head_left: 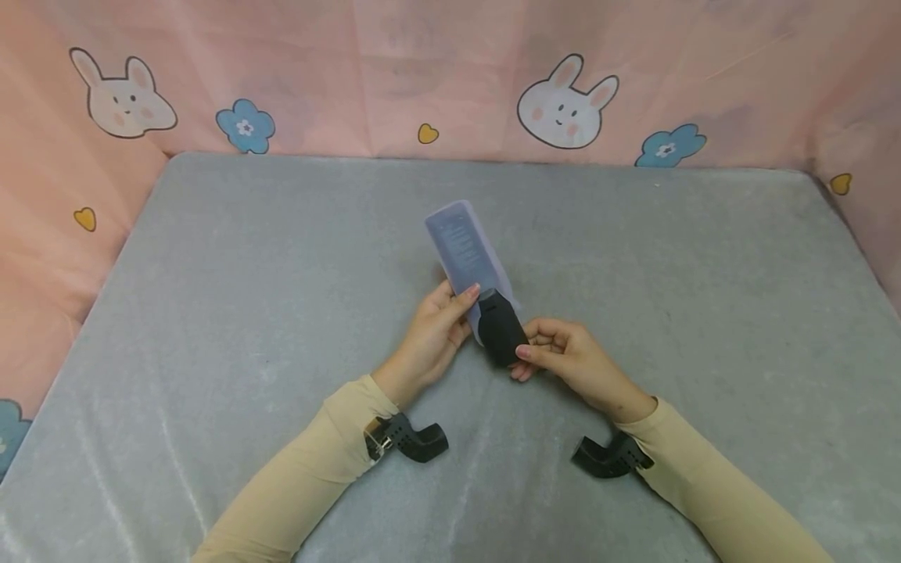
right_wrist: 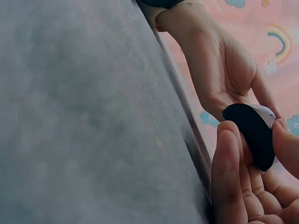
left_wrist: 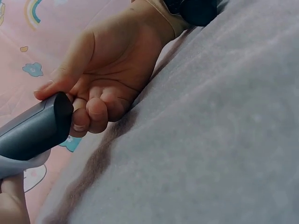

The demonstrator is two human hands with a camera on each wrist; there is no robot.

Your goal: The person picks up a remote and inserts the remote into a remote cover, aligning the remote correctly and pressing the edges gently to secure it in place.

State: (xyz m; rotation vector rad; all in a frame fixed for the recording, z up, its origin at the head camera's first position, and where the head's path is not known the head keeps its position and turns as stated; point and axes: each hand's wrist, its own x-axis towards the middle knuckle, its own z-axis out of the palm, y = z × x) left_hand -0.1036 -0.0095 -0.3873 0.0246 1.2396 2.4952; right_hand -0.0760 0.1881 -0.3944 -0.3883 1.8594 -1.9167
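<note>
A flat, translucent lilac sleeve (head_left: 463,249) with pale printed lines slants over the table. A black, rounded device (head_left: 501,332) lies at its near end; in the left wrist view the black body (left_wrist: 37,128) overlaps a whitish edge (left_wrist: 28,163) of the sleeve. My left hand (head_left: 439,328) grips the sleeve from the left, thumb on top beside the device's far end. On the other side, my right hand (head_left: 566,356) pinches the device's near end between thumb and fingers, also visible in the right wrist view around the device (right_wrist: 252,135). How far the device sits inside is hard to tell.
Both hands are above a grey cloth-covered table (head_left: 281,234). A pink curtain (head_left: 317,70) with rabbits, flowers and hearts hangs along the back and sides. Black camera mounts (head_left: 422,442) are strapped to both wrists over beige sleeves (head_left: 303,469).
</note>
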